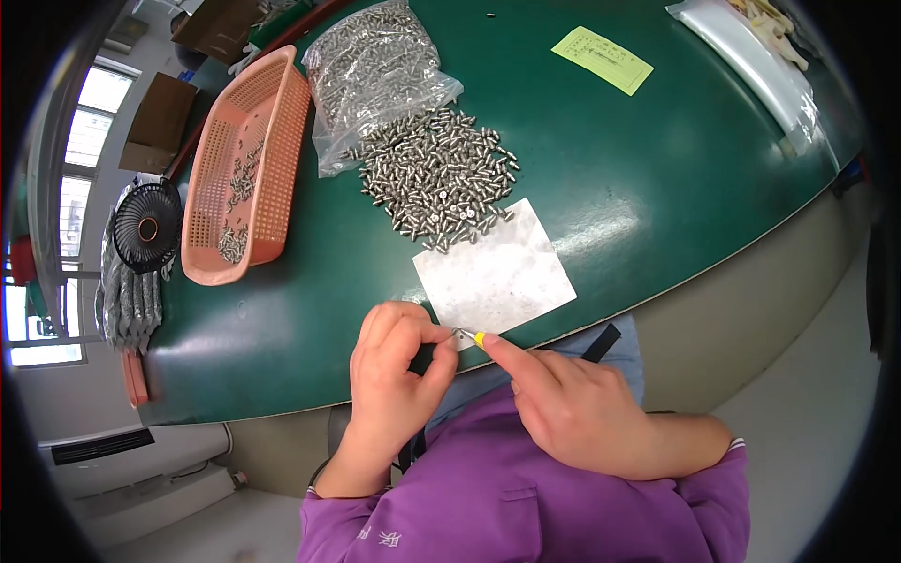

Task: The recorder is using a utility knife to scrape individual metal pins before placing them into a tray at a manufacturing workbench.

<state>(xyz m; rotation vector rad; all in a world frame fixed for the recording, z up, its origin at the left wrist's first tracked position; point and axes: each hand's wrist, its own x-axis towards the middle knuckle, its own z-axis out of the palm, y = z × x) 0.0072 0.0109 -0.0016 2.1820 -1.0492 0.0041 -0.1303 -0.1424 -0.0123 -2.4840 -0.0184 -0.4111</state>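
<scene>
My left hand [394, 371] pinches a small silver metal screw [459, 332] lying sideways, tip toward my right hand's [572, 408] closed grip on a yellow-tipped tool [479, 339].

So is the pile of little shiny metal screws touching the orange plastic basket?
Apart. The head view shows bare green table between the pile of little shiny metal screws and the orange plastic basket.

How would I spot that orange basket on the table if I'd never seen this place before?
Start at the big green table and look to its left edge. There, left of the clear bag of screws and the loose screw pile, lies a long salmon-orange plastic basket. Its perforated mesh walls and the few screws scattered inside set it apart from everything nearby.
</scene>
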